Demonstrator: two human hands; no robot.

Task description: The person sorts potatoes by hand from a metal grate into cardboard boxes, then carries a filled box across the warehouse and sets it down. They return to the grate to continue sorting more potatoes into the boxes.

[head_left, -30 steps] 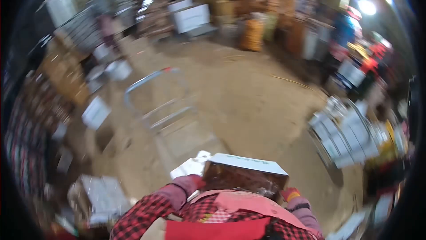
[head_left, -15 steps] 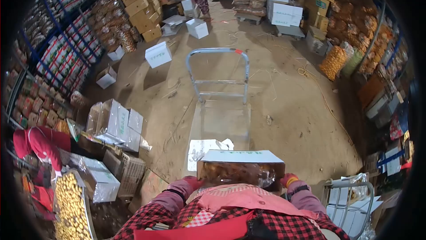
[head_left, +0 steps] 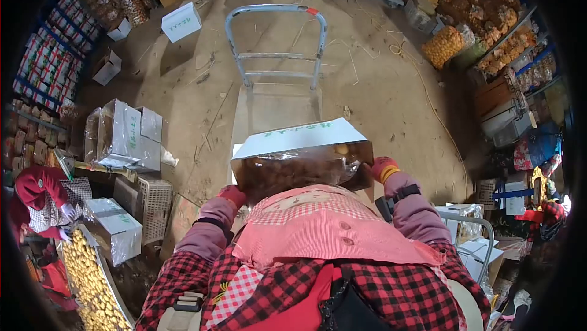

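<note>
light: even, moderately bright | focus: sharp | edges: strong fisheye bend, black vignette

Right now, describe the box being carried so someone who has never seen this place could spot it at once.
Start at the grey platform trolley standing on the dirt floor in the middle. Just in front of its deck, held at chest height between the left hand and right hand, both in red gloves, is the carried box. Unlike the closed white boxes on the floor, its white flap is raised over a plastic-lined brown filling.

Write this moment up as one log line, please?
left hand: grips box | right hand: grips box | box: open, bagged goods inside, held at chest | trolley: ahead on floor, apart from box
</note>
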